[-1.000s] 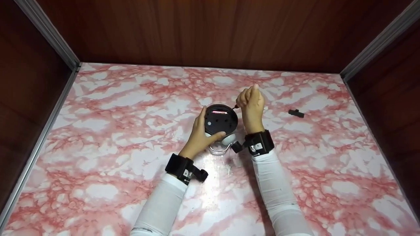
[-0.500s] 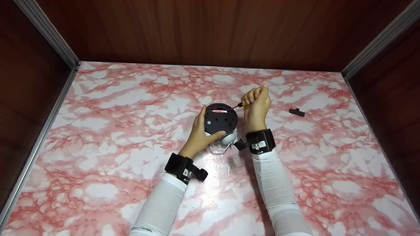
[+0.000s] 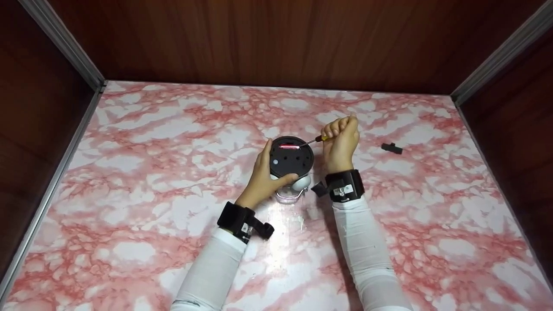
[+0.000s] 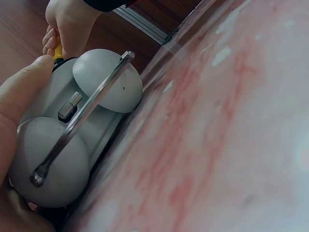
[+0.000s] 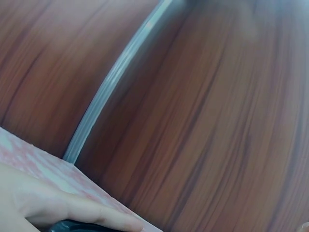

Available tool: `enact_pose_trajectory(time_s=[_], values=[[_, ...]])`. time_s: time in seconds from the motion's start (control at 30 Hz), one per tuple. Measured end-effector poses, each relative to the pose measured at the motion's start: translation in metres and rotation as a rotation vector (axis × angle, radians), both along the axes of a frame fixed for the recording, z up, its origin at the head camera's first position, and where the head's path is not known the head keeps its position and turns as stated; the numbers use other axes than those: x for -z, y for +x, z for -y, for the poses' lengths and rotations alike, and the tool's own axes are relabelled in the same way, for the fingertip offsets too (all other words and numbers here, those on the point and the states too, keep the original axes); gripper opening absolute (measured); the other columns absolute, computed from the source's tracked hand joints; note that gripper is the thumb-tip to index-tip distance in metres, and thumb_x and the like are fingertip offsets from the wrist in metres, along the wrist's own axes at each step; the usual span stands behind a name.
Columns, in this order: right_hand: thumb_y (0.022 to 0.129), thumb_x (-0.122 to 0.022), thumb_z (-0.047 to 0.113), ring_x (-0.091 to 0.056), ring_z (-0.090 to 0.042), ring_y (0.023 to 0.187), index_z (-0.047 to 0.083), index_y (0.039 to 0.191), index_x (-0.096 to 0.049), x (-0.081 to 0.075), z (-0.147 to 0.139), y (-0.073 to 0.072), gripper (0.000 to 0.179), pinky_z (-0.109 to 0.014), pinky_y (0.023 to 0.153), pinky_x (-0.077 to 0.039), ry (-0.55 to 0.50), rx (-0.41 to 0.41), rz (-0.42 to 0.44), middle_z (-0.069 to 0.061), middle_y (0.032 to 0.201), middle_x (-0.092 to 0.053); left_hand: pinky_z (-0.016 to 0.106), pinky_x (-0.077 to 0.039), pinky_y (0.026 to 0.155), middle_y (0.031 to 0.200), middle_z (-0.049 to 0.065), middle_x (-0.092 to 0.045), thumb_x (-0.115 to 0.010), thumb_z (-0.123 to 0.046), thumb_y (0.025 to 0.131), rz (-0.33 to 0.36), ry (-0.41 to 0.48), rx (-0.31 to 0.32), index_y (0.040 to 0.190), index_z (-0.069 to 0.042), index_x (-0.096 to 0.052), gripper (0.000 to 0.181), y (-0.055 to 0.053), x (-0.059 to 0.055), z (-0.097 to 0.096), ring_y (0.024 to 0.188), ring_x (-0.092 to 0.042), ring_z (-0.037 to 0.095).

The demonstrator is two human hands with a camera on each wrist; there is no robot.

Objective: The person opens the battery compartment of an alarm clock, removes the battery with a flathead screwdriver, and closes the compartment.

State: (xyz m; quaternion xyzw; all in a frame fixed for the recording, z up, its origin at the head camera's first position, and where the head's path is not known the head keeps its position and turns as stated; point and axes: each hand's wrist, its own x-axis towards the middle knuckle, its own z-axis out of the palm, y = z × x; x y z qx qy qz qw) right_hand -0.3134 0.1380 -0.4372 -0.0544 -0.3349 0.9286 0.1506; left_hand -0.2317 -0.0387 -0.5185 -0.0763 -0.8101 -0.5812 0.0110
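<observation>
A twin-bell alarm clock (image 3: pixel 290 166) shows its round black back in the head view. A pinkish-red battery (image 3: pixel 288 147) sits in a slot in that back. My left hand (image 3: pixel 264 177) grips the clock by its rim, fingers on the left side and thumb at the lower edge. The left wrist view shows its two pale bells (image 4: pixel 108 79) and metal handle (image 4: pixel 83 118). My right hand (image 3: pixel 342 142) holds a screwdriver (image 3: pixel 319 138) with a yellow and dark handle; its thin shaft reaches the battery's right end.
A small black battery cover (image 3: pixel 392 148) lies to the right on the marbled red-and-white table (image 3: pixel 436 207). Dark wood-grain panels (image 3: pixel 276 43) stand at the back and sides.
My right hand has moved a little right, bringing more of the screwdriver into view, its tip shifting from the clock's upper-right rim to the battery. My left hand and the clock have barely moved.
</observation>
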Motion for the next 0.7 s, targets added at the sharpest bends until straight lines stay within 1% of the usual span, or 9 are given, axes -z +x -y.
enact_pose_trajectory(time_s=[0.23, 0.4, 0.57, 0.63, 0.7], values=[[0.11, -0.032, 0.016, -0.03, -0.009, 0.047, 0.014, 0.063, -0.03, 0.001, 0.0, 0.001, 0.047, -0.023, 0.048, -0.027, 0.021, 0.018, -0.025, 0.004, 0.052, -0.03, 0.051, -0.028, 0.117, 0.16, 0.024, -0.023, -0.087, -0.037, 0.08, -0.004, -0.003, -0.004, 0.164, -0.012, -0.01, 0.116, 0.0, 0.0, -0.001, 0.147, -0.027, 0.035], [0.11, -0.031, 0.017, -0.029, -0.008, 0.047, 0.015, 0.062, -0.03, 0.001, 0.0, 0.003, 0.049, -0.023, 0.048, -0.026, 0.021, 0.019, -0.025, 0.004, 0.052, -0.03, 0.052, -0.027, 0.117, 0.16, 0.024, -0.024, -0.087, -0.037, 0.08, -0.005, -0.009, -0.003, 0.164, -0.012, -0.01, 0.116, 0.0, 0.001, -0.001, 0.147, -0.026, 0.035], [0.11, -0.031, 0.018, -0.031, -0.009, 0.047, 0.015, 0.062, -0.031, -0.005, -0.002, 0.004, 0.048, -0.023, 0.049, -0.028, -0.058, -0.001, -0.034, 0.005, 0.052, -0.031, 0.052, -0.027, 0.117, 0.16, 0.023, -0.023, -0.086, -0.038, 0.081, 0.001, -0.011, 0.0, 0.164, -0.013, -0.01, 0.116, 0.0, 0.001, -0.001, 0.147, -0.026, 0.036], [0.11, -0.031, 0.018, -0.032, -0.009, 0.047, 0.016, 0.062, -0.032, -0.009, 0.0, 0.006, 0.047, -0.023, 0.049, -0.029, -0.094, -0.03, -0.043, 0.005, 0.052, -0.032, 0.052, -0.026, 0.117, 0.161, 0.023, -0.023, -0.086, -0.039, 0.081, 0.006, -0.009, 0.001, 0.164, -0.013, -0.009, 0.116, -0.001, 0.001, -0.001, 0.147, -0.026, 0.035], [0.11, -0.03, 0.018, -0.033, -0.009, 0.047, 0.016, 0.062, -0.032, -0.013, 0.003, 0.008, 0.048, -0.023, 0.05, -0.029, -0.106, -0.067, -0.04, 0.005, 0.052, -0.033, 0.052, -0.026, 0.117, 0.161, 0.023, -0.023, -0.086, -0.039, 0.08, 0.006, -0.007, 0.001, 0.164, -0.013, -0.009, 0.117, -0.001, 0.001, -0.002, 0.147, -0.026, 0.035]])
